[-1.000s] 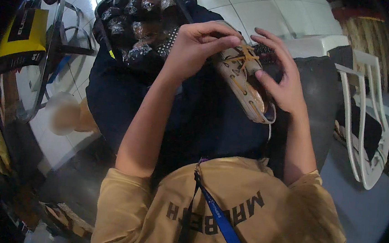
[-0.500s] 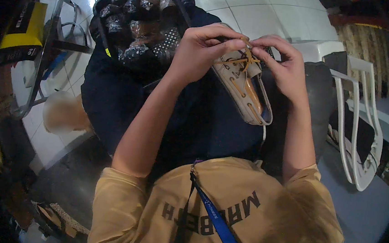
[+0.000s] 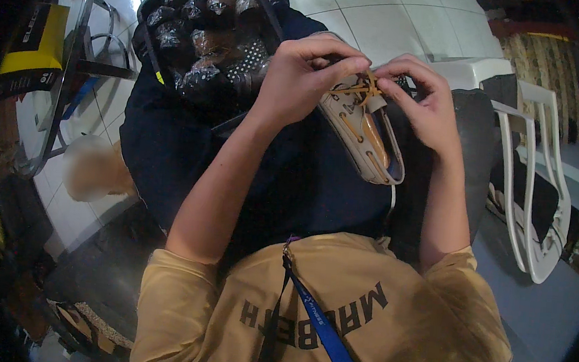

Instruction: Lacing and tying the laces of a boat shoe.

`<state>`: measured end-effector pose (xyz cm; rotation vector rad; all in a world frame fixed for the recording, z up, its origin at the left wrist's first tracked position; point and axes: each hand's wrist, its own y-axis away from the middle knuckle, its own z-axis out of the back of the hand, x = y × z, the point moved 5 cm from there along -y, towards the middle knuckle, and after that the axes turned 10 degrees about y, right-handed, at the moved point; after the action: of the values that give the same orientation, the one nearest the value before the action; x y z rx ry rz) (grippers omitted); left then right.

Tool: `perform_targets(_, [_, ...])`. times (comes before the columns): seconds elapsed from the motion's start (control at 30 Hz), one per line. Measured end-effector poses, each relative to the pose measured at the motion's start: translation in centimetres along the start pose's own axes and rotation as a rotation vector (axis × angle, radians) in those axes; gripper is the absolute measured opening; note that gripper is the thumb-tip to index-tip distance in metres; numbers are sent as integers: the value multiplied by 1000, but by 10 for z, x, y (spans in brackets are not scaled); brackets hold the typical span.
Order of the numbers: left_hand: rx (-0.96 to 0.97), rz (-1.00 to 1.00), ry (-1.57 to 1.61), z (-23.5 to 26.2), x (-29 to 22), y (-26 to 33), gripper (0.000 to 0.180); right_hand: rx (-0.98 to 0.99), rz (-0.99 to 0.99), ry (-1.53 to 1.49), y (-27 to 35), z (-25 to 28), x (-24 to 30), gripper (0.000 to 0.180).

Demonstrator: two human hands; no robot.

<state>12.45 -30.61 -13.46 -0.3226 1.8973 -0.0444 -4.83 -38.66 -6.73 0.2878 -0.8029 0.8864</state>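
Note:
A cream boat shoe (image 3: 355,140) with a tan inside and tan lacing lies on my dark-clothed lap, its heel end toward me. Over its front, my left hand (image 3: 315,74) pinches the tan shoelace (image 3: 366,92) between thumb and forefinger. Close beside it, my right hand (image 3: 422,96) has its thumb and forefinger together on the same lace. The lace is crossed in a knot or loop above the tongue; its exact shape is partly covered by my fingers. The shoe's toe is mostly hidden behind my left hand.
A black crate (image 3: 279,27) of plastic-wrapped shoes (image 3: 212,45) stands at the far left of my lap. White plastic chairs (image 3: 534,180) are on the right. A metal-framed chair (image 3: 74,62) and a black-and-yellow bag (image 3: 42,46) stand at left. A blue lanyard (image 3: 325,330) hangs over my shirt.
My right hand has shifted slightly, its fingertips now closer to the lace crossing. The shoe's tongue and lace have moved a little; my left hand keeps its pinch.

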Motion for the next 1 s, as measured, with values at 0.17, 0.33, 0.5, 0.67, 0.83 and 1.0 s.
perform_targets(0.17, [-31, -66, -15, 2, 0, -1, 17, -12, -79, -67, 0, -11, 1, 15])
perform_targets(0.33, [-43, 4, 27, -2, -3, 2, 15, -99, -174, -46, 2, -14, -4, 15])
perform_targets(0.5, [-79, 85, 72, 2, 0, 2, 14, -72, -150, -89, 4, -13, -3, 14])
perform_targets(0.67, [-65, 148, 178, 0, -4, 0, 16, -18, -126, -107, 3, -7, -6, 14])
perform_targets(0.83, [-37, 110, 245, -4, -3, -1, 21, -31, -49, -59, 0, -6, -6, 14])
perform_targets(1.0, [-59, 95, 208, -1, 0, -2, 20, -10, -24, -75, -1, -6, -5, 15])
